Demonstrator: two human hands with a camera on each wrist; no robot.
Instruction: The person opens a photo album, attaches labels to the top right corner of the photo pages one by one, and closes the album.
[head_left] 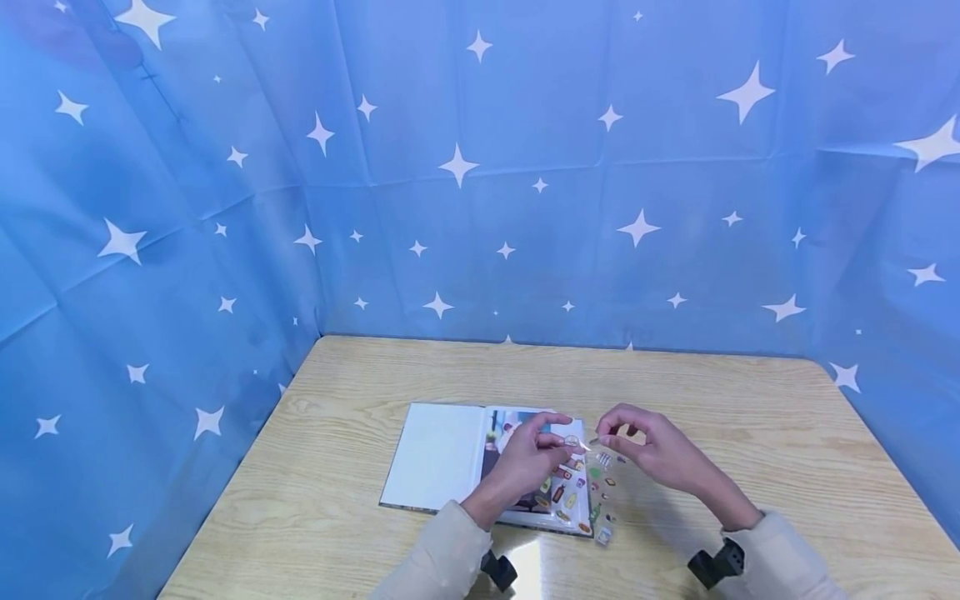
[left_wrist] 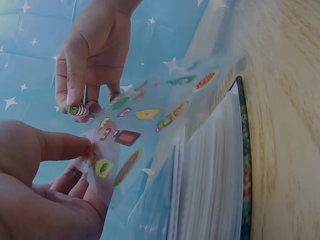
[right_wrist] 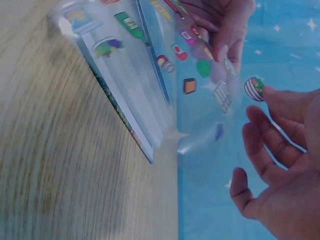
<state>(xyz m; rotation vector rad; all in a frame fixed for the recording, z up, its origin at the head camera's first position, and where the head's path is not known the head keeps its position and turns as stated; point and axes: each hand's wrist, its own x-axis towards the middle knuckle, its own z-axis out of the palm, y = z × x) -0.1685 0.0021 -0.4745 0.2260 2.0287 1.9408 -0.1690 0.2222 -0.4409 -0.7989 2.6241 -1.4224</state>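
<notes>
My left hand pinches the near edge of a clear sticker sheet between thumb and fingers. The sheet is printed with small food and bottle pictures and is held up over the right side of an open photo album. Just right of the sheet, my right hand pinches a small bowl sticker with white and dark stripes and a green and red filling. In the right wrist view the sticker stands apart from the sheet, its edge between thumb and fingertip, with the other fingers loosely bent.
The album lies on a wooden table, with a white inside cover at left and a photo on the right page. Behind the table hangs a blue curtain with white stars. Both wrists carry black cameras.
</notes>
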